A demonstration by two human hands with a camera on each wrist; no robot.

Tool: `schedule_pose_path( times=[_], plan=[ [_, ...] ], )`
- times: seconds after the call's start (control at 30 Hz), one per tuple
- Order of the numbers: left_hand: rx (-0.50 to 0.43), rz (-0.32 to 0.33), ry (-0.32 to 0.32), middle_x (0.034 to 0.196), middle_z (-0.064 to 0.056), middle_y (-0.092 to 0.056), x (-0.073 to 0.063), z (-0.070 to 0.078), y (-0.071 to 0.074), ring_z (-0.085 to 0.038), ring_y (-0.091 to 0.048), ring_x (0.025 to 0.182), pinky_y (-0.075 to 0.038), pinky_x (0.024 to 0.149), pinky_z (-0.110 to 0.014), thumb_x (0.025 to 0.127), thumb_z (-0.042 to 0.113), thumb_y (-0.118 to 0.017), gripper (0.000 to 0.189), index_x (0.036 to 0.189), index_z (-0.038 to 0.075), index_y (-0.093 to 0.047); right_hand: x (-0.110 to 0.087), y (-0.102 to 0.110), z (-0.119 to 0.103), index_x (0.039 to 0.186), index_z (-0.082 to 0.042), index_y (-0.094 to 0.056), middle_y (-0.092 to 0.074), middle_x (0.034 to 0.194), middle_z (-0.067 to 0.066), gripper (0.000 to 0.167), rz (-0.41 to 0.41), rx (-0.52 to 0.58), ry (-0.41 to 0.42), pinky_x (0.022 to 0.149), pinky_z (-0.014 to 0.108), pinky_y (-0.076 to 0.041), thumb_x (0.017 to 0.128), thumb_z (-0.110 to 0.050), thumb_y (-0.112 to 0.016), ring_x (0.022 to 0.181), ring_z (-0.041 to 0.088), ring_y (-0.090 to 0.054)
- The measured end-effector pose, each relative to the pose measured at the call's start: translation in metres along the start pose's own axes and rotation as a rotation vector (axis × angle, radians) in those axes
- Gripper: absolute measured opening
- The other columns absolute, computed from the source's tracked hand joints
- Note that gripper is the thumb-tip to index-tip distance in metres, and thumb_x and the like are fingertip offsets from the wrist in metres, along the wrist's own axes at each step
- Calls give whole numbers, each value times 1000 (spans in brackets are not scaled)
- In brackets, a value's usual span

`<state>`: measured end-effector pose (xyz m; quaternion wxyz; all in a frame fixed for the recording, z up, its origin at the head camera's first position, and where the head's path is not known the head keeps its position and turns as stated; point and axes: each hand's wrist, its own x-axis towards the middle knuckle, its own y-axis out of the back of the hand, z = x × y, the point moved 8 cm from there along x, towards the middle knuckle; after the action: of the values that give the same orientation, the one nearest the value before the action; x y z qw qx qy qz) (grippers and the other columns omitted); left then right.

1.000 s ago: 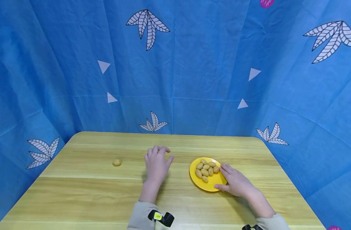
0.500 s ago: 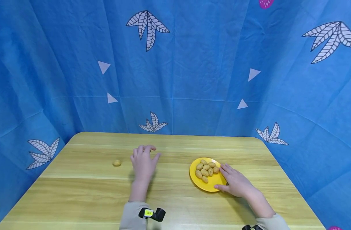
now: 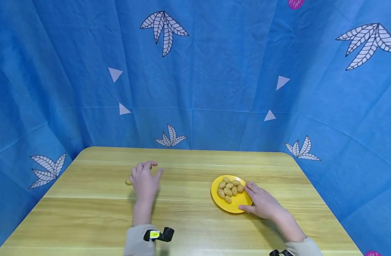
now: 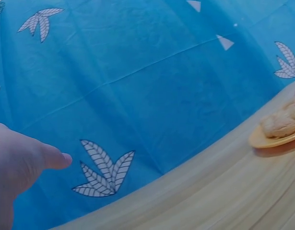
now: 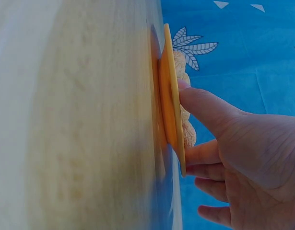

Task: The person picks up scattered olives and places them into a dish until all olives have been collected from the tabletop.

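Note:
My left hand [image 3: 145, 181] hovers over the left side of the table, fingers loosely bent and thumb spread, holding nothing. Just beyond its outer fingers a single tan nut [image 3: 128, 181] lies on the wood, mostly hidden by the hand. In the left wrist view only part of the left hand [image 4: 20, 165] shows. A round yellow plate [image 3: 235, 205] carries several oval, wrinkled nuts [image 3: 228, 192] that look like walnuts. At the plate's right rim rests my right hand [image 3: 262, 203]; in the right wrist view its thumb and nearly straight fingers touch the plate's edge [image 5: 172, 115].
The wooden table [image 3: 189, 227] has rounded far corners. A blue curtain [image 3: 227, 71] with white leaf and triangle prints hangs behind it and along both sides. Black straps with small devices [image 3: 159, 234] sit on the sleeves.
My left hand has moved left across the table, from near the middle to beside the single nut, now partly covering it. The right hand and the plate have stayed in place.

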<state>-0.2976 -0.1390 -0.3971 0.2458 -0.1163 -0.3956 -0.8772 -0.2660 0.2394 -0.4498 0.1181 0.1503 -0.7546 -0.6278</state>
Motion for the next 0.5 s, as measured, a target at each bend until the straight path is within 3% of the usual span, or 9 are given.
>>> schedule_pose_path(
  times=[0.5],
  plan=[
    [-42,59,85,112,-15,-58,5,-35,21,-35,-42,107,-27,91,-51,87,30,-73,31,110,9,-67,0,0,1,139,8,-46,-39,149,28,82,-1,8,-17,111,57,-31,87,-52,-64,141,45,-33]
  ],
)
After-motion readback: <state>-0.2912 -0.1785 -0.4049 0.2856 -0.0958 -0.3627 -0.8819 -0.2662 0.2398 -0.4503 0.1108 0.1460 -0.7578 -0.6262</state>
